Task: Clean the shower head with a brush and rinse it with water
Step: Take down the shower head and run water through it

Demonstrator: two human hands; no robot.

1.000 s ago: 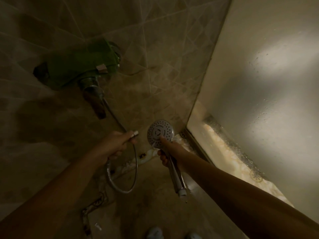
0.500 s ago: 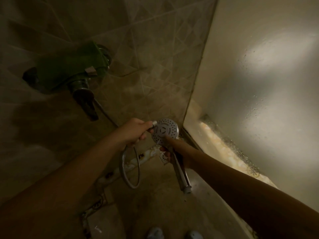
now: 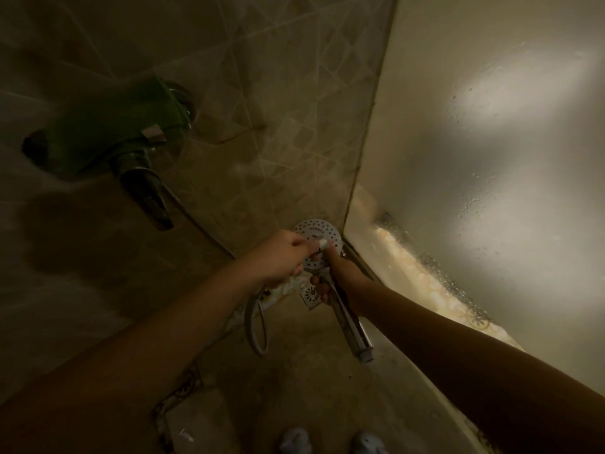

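- Left hand (image 3: 280, 257) was curled tight around a small brush (image 3: 322, 245). Only the brush's pale tip showed past the knuckles; the rest was hidden in the fist.
- The brush tip sat on the perforated face of the shower head (image 3: 315, 229), near the middle of the disc.
- Right hand (image 3: 343, 273) gripped the shower head's handle just below the disc, fingers (image 3: 322, 288) wrapped round it. One digit reached up toward the face; too dark to tell whether it was the thumb or the index finger.
- The shower head was held low in the corner where the tiled wall (image 3: 278, 93) met the frosted glass panel (image 3: 491, 158), face toward the camera, with the handle end (image 3: 364, 352) pointing down toward the person.
- Hose (image 3: 258, 329) hung in a loop below the left wrist.
- Green mixer tap (image 3: 114, 136) was on the wall, well apart, up and to the left.
- Floor drain (image 3: 309, 294) showed between the two hands.
- No water flow could be made out in the dim light.
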